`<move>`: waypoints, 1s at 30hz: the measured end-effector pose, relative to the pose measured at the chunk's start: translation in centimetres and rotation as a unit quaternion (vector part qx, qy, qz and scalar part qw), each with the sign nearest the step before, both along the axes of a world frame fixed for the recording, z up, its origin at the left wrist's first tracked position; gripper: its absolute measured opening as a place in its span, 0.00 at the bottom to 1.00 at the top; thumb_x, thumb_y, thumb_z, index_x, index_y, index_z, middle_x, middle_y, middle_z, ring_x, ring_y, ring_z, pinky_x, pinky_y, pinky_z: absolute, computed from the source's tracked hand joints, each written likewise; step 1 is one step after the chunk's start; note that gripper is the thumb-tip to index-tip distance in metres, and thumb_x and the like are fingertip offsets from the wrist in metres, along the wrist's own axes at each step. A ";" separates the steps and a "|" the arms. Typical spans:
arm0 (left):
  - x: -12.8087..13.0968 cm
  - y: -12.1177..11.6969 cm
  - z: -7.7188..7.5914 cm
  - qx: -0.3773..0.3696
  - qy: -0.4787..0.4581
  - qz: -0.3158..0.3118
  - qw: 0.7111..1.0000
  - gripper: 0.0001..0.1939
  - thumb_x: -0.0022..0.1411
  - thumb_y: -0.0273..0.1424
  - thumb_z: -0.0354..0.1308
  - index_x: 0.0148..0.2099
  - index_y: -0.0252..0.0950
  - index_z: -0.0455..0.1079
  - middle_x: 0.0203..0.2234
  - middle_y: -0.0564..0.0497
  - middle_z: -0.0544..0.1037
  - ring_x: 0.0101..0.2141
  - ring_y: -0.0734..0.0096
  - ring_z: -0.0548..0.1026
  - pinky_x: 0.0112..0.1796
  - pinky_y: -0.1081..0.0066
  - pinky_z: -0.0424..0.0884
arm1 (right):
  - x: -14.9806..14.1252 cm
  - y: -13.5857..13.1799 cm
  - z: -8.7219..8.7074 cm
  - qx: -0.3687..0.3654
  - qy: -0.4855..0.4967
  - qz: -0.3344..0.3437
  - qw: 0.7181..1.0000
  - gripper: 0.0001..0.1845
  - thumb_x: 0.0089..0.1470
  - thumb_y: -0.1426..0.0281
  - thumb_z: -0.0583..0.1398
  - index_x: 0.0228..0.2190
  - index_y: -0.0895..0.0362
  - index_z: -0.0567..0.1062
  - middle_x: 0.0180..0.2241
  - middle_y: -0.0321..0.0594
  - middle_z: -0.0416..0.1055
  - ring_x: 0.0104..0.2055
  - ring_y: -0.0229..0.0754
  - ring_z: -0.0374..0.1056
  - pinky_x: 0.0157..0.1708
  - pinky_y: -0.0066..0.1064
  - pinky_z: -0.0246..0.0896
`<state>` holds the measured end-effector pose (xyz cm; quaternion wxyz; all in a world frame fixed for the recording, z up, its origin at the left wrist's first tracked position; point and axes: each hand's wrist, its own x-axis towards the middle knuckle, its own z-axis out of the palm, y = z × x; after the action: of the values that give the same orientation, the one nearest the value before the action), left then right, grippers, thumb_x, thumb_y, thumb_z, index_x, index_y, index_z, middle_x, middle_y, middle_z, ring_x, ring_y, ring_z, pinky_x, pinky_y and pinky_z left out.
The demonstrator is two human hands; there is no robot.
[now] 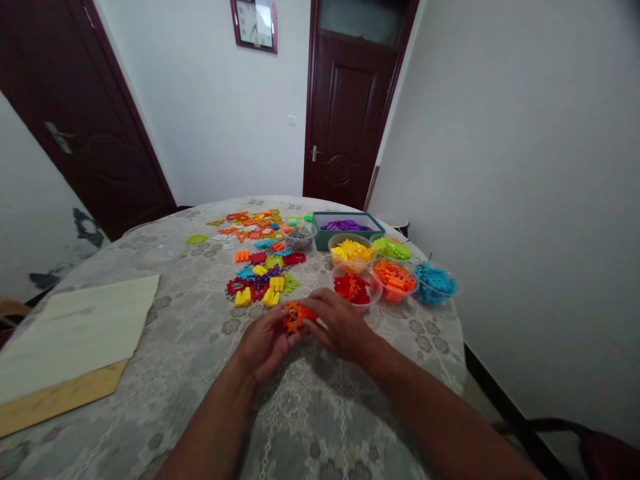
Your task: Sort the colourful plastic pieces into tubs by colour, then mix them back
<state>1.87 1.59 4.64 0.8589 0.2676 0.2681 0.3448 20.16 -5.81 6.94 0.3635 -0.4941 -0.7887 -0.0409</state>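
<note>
Between my two hands, just above the patterned tablecloth, is an orange gear-shaped plastic piece (293, 317). My left hand (265, 341) pinches it from the left side. From the right, my right hand (337, 323) has its fingers closed over the orange plastic, partly covering it. Right beyond the hands lie several yellow blocks (271, 297) and a cluster of red, purple and blue gear pieces (257, 292). Close to my right hand stands a clear bowl of red pieces (352, 288).
Bowls of yellow (353, 251), orange (395, 277), blue (434, 283) and lime pieces (391, 249) stand at the right. Behind them sits a green box (324, 239) of purple pieces. Loose orange parts (250, 223) spread at the back. A board with paper (85, 327) lies left.
</note>
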 end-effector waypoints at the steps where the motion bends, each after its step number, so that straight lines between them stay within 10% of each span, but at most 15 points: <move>1: 0.0 0.1 0.1 -0.003 0.014 0.013 1.000 0.10 0.66 0.22 0.59 0.49 0.30 0.74 0.45 0.38 0.83 0.41 0.56 0.86 0.42 0.61 0.84 | 1.5 0.1 0.6 0.031 0.008 -0.044 0.999 0.18 0.68 0.67 0.59 0.57 0.54 0.74 0.50 0.48 0.76 0.53 0.49 0.72 0.55 0.44 0.71; 6: 0.1 0.0 0.6 0.008 0.068 0.056 0.996 0.09 0.66 0.20 0.58 0.48 0.32 0.71 0.41 0.42 0.83 0.40 0.54 0.87 0.41 0.60 0.85 | 11.4 -0.5 2.9 0.127 0.052 -0.341 0.930 0.14 0.66 0.65 0.59 0.49 0.57 0.77 0.46 0.51 0.79 0.47 0.52 0.73 0.52 0.45 0.68; 13: 0.7 -0.5 0.4 0.052 0.121 0.059 0.990 0.10 0.66 0.21 0.61 0.49 0.34 0.71 0.38 0.45 0.81 0.37 0.61 0.86 0.38 0.65 0.85 | 17.4 -2.4 1.2 -0.046 -0.048 -0.569 0.819 0.17 0.63 0.63 0.59 0.46 0.60 0.80 0.41 0.54 0.80 0.44 0.55 0.71 0.46 0.42 0.63; 17: 0.7 -0.5 0.0 0.071 0.126 0.048 0.988 0.16 0.62 0.19 0.65 0.51 0.35 0.71 0.41 0.44 0.82 0.40 0.62 0.85 0.40 0.65 0.84 | 16.4 -1.5 1.0 0.026 -0.057 -0.522 0.851 0.16 0.62 0.69 0.57 0.46 0.61 0.79 0.47 0.58 0.78 0.51 0.59 0.70 0.52 0.48 0.63; 22: 0.5 -0.8 -0.2 0.105 0.110 0.027 0.988 0.24 0.54 0.17 0.70 0.52 0.34 0.73 0.43 0.40 0.82 0.40 0.61 0.84 0.43 0.62 0.83 | 9.9 -0.3 2.1 0.136 0.029 -0.301 0.943 0.13 0.66 0.70 0.55 0.43 0.55 0.79 0.45 0.50 0.79 0.50 0.53 0.73 0.56 0.48 0.65; 26: 0.5 -1.4 0.4 0.153 0.110 -0.009 0.982 0.28 0.52 0.22 0.74 0.55 0.34 0.74 0.41 0.39 0.84 0.39 0.60 0.84 0.45 0.60 0.80 | 2.8 -0.6 1.3 0.013 0.056 -0.092 0.994 0.10 0.68 0.68 0.58 0.47 0.55 0.78 0.43 0.46 0.79 0.43 0.47 0.74 0.47 0.40 0.70; 30: 0.4 -1.6 0.8 0.198 0.124 -0.041 0.971 0.32 0.52 0.28 0.77 0.59 0.35 0.74 0.41 0.40 0.85 0.41 0.59 0.84 0.46 0.62 0.78 | -0.2 -1.0 0.6 -0.081 0.086 -0.021 0.993 0.09 0.67 0.71 0.59 0.45 0.55 0.79 0.40 0.44 0.79 0.41 0.44 0.74 0.43 0.36 0.69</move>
<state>2.30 0.04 5.42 0.7620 0.4839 0.2879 0.3197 19.99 -6.84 7.54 0.3873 -0.5400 -0.7450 0.0582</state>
